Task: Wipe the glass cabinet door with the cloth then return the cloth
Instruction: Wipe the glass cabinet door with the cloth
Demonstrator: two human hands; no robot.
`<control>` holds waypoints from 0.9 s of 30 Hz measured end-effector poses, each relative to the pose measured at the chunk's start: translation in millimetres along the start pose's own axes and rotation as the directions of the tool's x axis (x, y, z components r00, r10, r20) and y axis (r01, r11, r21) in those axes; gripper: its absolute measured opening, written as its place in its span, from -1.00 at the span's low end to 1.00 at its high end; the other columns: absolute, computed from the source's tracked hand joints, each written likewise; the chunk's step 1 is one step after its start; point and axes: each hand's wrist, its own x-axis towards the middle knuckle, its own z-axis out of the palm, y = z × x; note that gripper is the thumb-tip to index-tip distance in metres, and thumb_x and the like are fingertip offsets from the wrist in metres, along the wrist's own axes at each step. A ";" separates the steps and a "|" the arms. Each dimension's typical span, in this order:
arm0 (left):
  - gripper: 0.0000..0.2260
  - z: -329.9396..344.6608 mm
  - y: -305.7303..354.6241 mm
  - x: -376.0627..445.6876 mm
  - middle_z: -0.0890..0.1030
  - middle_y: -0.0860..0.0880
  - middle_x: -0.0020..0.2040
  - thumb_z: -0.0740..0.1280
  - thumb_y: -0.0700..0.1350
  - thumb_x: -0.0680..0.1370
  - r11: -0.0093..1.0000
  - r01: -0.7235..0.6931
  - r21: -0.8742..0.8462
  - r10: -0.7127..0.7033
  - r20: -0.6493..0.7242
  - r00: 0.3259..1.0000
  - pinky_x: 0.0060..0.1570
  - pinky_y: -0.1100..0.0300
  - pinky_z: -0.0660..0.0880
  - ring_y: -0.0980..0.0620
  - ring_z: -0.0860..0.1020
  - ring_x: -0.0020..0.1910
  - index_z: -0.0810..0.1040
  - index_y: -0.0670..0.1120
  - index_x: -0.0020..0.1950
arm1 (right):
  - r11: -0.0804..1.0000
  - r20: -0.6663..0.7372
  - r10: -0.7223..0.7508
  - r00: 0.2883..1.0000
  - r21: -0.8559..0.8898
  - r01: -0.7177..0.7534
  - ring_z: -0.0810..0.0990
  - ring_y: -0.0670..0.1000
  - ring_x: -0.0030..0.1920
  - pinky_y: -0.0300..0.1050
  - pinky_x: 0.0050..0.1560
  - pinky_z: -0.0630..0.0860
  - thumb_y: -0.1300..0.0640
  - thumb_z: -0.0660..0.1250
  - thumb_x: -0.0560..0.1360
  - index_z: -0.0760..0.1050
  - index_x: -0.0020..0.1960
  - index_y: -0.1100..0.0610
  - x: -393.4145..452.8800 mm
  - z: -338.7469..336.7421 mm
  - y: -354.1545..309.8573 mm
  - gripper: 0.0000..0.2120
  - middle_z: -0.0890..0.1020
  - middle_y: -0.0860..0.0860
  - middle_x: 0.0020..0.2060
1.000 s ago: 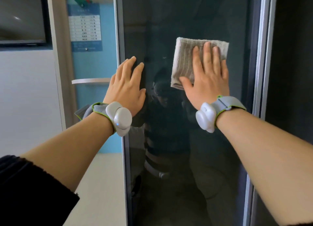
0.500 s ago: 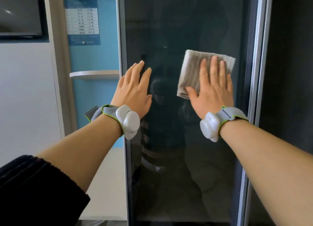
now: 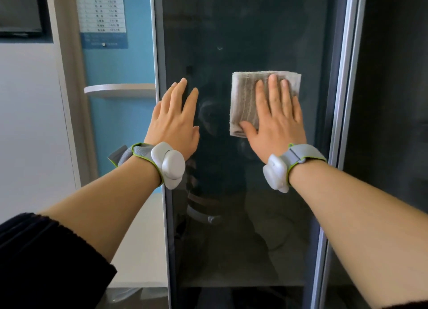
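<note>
Right hand [image 3: 276, 125], fingers flat, presses a folded grey cloth [image 3: 247, 102] against the glass cabinet door [image 3: 231, 216]; left hand [image 3: 174, 123] spread empty near its left edge.

Grey-beige ribbed cloth [image 3: 249, 100], dark tinted glass door [image 3: 231, 30], white-and-grey wristbands [image 3: 170, 164] edged green, blue wall [image 3: 115, 65].

a white wall [image 3: 27, 128] filled the left side, with the corner of a dark framed screen [image 3: 20, 9] mounted high on it. beside it ran a beige vertical post [image 3: 69, 81], then a blue wall panel [image 3: 120, 65] carrying a printed notice [image 3: 102, 14] of small rows too fine to read. a pale curved shelf [image 3: 118, 90] jutted from the blue panel. below lay a light floor [image 3: 143, 250]. daylight lit the space evenly.
</note>
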 end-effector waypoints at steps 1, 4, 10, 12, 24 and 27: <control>-0.40 1.7 2.0 -2.9 0.12 -0.14 0.53 0.30 -0.04 0.52 1.000 0.013 -0.013 -0.013 -0.003 1.000 0.41 -0.13 0.12 -0.21 0.08 0.50 0.14 -0.10 0.49 | 0.999 0.003 0.046 0.999 0.013 -0.046 -0.12 0.17 0.51 0.14 0.47 -0.10 -0.20 0.12 0.50 -0.12 0.53 0.13 -4.3 0.7 8.5 -0.23 -0.05 0.15 0.53; -0.40 9.3 8.9 -12.1 0.12 -0.15 0.53 0.31 -0.04 0.51 1.000 0.000 -0.030 0.000 -0.001 1.000 0.41 -0.13 0.12 -0.21 0.08 0.50 0.15 -0.11 0.49 | 0.989 -0.019 0.146 0.989 0.031 -0.146 -0.08 0.20 0.51 0.18 0.45 -0.04 -0.20 0.11 0.49 -0.09 0.52 0.15 -15.8 5.8 16.8 -0.23 -0.02 0.18 0.52; -0.38 16.2 8.2 -29.1 0.12 -0.15 0.53 0.30 -0.04 0.51 1.000 -0.003 -0.020 0.003 0.022 1.000 0.42 -0.13 0.10 -0.21 0.07 0.50 0.13 -0.11 0.50 | 0.978 -0.029 0.201 0.979 0.055 -0.199 -0.05 0.28 0.49 0.26 0.42 -0.02 -0.18 0.11 0.48 -0.08 0.51 0.19 -39.3 21.2 -18.3 -0.23 0.02 0.25 0.51; -0.38 16.6 9.1 -35.3 0.11 -0.15 0.53 0.30 -0.06 0.51 1.000 0.000 -0.024 0.001 0.027 1.000 0.42 -0.12 0.10 -0.20 0.06 0.50 0.12 -0.11 0.50 | 0.992 0.001 0.122 0.993 0.040 -0.122 -0.08 0.27 0.50 0.24 0.42 -0.06 -0.18 0.11 0.47 -0.11 0.52 0.18 -54.6 26.9 -37.2 -0.21 -0.01 0.24 0.51; -0.38 26.3 18.5 -56.4 0.12 -0.15 0.53 0.31 -0.03 0.50 0.999 0.035 -0.034 -0.033 0.058 0.998 0.41 -0.13 0.09 -0.22 0.08 0.50 0.14 -0.11 0.49 | 0.985 0.019 0.171 0.985 0.022 -0.172 -0.02 0.24 0.50 0.20 0.44 0.02 -0.18 0.16 0.49 -0.06 0.52 0.17 -66.0 16.4 11.6 -0.22 0.02 0.22 0.51; -0.39 26.3 18.8 -56.3 0.12 -0.15 0.53 0.31 -0.02 0.51 0.999 0.026 -0.037 -0.024 0.057 0.998 0.41 -0.13 0.10 -0.22 0.09 0.50 0.15 -0.11 0.49 | 0.967 0.002 0.254 0.967 0.025 -0.254 0.02 0.28 0.49 0.25 0.43 0.09 -0.16 0.15 0.50 -0.05 0.51 0.20 -66.7 19.1 14.8 -0.25 0.05 0.25 0.50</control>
